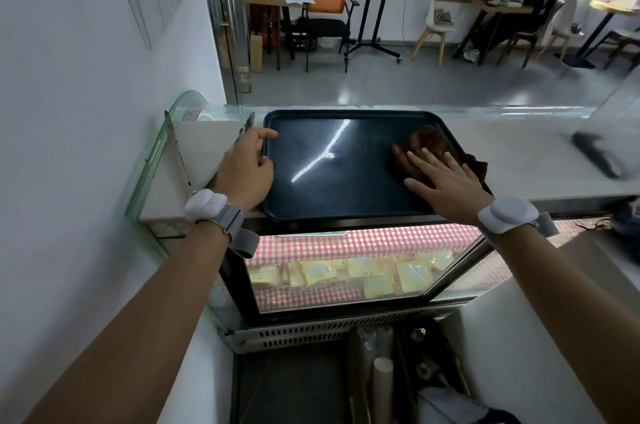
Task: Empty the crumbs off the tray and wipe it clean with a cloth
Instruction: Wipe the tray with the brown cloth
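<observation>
A dark rectangular tray lies flat on top of a display case, its surface glossy with a light streak reflected in it. I see no crumbs on it. My left hand grips the tray's left rim, thumb over the edge. A brown cloth sits bunched on the tray's right side and spills over the right rim. My right hand presses flat on the cloth with fingers spread.
Metal tongs lie on the white counter left of the tray. A dark blurred object rests at the far right. Below, the glass case holds packaged yellow goods on red check cloth. A person sits at a desk beyond.
</observation>
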Demonstrator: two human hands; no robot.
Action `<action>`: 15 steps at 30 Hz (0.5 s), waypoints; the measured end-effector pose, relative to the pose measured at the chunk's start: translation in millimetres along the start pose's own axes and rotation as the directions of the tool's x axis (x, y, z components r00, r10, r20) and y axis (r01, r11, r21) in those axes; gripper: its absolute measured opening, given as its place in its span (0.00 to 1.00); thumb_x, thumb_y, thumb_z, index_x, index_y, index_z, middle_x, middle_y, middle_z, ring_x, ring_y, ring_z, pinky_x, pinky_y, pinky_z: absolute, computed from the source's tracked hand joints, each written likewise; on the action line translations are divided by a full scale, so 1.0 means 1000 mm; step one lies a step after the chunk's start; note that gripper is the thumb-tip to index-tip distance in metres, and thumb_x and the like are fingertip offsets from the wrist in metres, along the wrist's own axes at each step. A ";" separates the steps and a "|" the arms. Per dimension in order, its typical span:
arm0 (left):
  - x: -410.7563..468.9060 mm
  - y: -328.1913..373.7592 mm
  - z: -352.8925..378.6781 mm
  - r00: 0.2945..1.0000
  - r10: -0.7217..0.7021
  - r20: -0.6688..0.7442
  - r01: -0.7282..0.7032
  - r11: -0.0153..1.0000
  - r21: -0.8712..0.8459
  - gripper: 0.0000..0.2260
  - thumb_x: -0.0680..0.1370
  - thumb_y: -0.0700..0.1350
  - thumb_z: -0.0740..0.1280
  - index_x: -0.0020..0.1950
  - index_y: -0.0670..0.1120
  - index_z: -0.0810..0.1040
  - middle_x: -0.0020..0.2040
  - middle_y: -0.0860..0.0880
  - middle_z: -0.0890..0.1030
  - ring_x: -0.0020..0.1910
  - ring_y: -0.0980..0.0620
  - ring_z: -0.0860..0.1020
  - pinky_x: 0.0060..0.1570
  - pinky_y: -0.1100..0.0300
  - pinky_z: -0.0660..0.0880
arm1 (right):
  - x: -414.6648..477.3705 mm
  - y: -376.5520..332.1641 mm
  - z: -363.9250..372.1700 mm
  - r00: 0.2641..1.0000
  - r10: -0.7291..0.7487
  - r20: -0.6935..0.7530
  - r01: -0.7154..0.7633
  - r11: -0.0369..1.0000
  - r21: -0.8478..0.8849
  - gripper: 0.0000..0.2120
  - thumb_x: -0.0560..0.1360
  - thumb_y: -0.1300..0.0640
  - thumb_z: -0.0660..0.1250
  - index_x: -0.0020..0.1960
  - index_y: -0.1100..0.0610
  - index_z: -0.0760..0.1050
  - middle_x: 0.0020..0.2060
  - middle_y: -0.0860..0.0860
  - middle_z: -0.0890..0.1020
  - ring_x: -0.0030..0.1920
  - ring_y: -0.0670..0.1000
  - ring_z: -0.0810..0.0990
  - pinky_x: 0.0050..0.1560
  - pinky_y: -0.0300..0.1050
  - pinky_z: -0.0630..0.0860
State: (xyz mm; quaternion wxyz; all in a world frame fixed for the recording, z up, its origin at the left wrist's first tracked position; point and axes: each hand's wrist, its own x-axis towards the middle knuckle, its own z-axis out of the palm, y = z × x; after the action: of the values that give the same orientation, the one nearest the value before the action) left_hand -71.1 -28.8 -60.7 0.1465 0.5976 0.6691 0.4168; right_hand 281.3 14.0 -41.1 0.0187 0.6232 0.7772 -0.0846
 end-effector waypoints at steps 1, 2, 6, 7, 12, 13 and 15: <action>0.000 0.001 0.000 1.000 -0.011 -0.007 0.010 1.000 -0.010 0.21 0.78 0.36 0.61 0.67 0.55 0.74 0.50 0.50 0.79 0.51 0.53 0.78 0.57 0.51 0.79 | 0.001 -0.001 0.000 1.000 -0.006 -0.017 0.006 1.000 0.005 0.29 0.80 0.35 0.48 0.79 0.37 0.46 0.80 0.44 0.48 0.80 0.55 0.45 0.76 0.59 0.43; -0.001 0.001 0.000 1.000 -0.019 -0.010 0.019 1.000 -0.019 0.21 0.78 0.36 0.61 0.67 0.55 0.74 0.56 0.48 0.82 0.56 0.50 0.80 0.58 0.52 0.78 | 0.001 -0.001 0.002 0.999 -0.014 -0.041 0.015 1.000 0.013 0.28 0.81 0.36 0.48 0.79 0.38 0.47 0.80 0.44 0.50 0.79 0.56 0.46 0.76 0.60 0.44; -0.003 0.003 -0.002 0.999 -0.034 -0.016 0.033 0.999 -0.029 0.19 0.79 0.36 0.62 0.68 0.52 0.74 0.66 0.45 0.80 0.66 0.48 0.78 0.58 0.61 0.74 | 0.001 -0.002 0.005 0.992 -0.027 -0.127 0.033 0.998 0.044 0.24 0.82 0.42 0.50 0.78 0.38 0.54 0.79 0.45 0.57 0.79 0.58 0.52 0.76 0.61 0.49; -0.004 0.004 -0.002 0.999 -0.036 -0.018 0.036 0.999 -0.027 0.18 0.80 0.36 0.62 0.67 0.51 0.75 0.66 0.45 0.80 0.66 0.48 0.78 0.58 0.63 0.73 | 0.002 -0.002 0.005 0.990 -0.027 -0.135 0.034 0.998 0.049 0.24 0.83 0.43 0.50 0.78 0.38 0.55 0.78 0.44 0.57 0.79 0.58 0.53 0.76 0.61 0.49; -0.006 0.006 -0.002 0.999 -0.030 -0.035 0.029 0.999 -0.031 0.17 0.79 0.36 0.63 0.65 0.50 0.77 0.64 0.45 0.81 0.67 0.50 0.78 0.58 0.64 0.72 | 0.002 0.001 0.005 0.983 -0.040 -0.178 0.051 0.997 0.054 0.22 0.83 0.46 0.51 0.77 0.38 0.59 0.77 0.44 0.62 0.78 0.58 0.57 0.75 0.61 0.55; -0.006 0.006 -0.002 0.999 -0.034 -0.040 0.032 0.999 -0.030 0.17 0.79 0.36 0.63 0.64 0.51 0.77 0.64 0.45 0.82 0.67 0.50 0.78 0.58 0.64 0.72 | 0.003 0.001 0.005 0.982 -0.044 -0.185 0.056 0.996 0.063 0.21 0.83 0.46 0.51 0.76 0.38 0.60 0.77 0.44 0.63 0.77 0.58 0.58 0.75 0.60 0.55; -0.006 0.006 -0.002 0.998 -0.040 -0.053 0.039 0.999 -0.028 0.16 0.79 0.37 0.63 0.64 0.51 0.77 0.65 0.46 0.81 0.64 0.49 0.80 0.57 0.63 0.74 | 0.002 0.001 0.004 0.975 -0.049 -0.219 0.071 0.993 0.094 0.20 0.83 0.47 0.52 0.75 0.39 0.64 0.75 0.44 0.67 0.76 0.59 0.61 0.74 0.60 0.59</action>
State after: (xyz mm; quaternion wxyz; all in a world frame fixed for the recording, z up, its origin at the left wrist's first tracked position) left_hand -66.7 -35.1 -56.9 0.1449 0.5707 0.6788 0.4388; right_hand 281.8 15.6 -45.5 -0.1001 0.6052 0.7878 -0.0560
